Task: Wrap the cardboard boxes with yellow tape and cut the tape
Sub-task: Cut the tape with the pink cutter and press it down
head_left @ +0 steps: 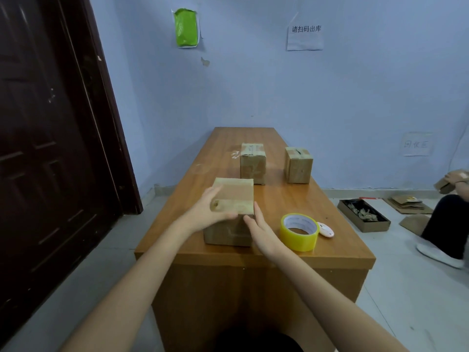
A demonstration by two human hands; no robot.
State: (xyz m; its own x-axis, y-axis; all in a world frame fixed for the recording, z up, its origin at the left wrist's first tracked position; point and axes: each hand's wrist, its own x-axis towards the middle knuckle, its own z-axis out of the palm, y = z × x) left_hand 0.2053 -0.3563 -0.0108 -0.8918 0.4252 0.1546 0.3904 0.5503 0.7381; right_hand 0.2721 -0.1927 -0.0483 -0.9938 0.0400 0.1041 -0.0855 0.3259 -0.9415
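Both hands [209, 210] flat against box [234, 199]

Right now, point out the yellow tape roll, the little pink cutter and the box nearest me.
yellow tape roll [299, 239]: head view, on its yellow outer side.
pink cutter [325, 229]: head view, on its top face.
nearest box [236, 196]: head view, on its taped top.

Near box [232, 212] on table [342, 250], between left hand [203, 212] fingers and right hand [261, 231] fingers. Tape roll [299, 232] just right of right fingers; cutter [325, 229] touching roll's right side. 2 boxes [253, 163] [298, 165] well beyond fingertips.
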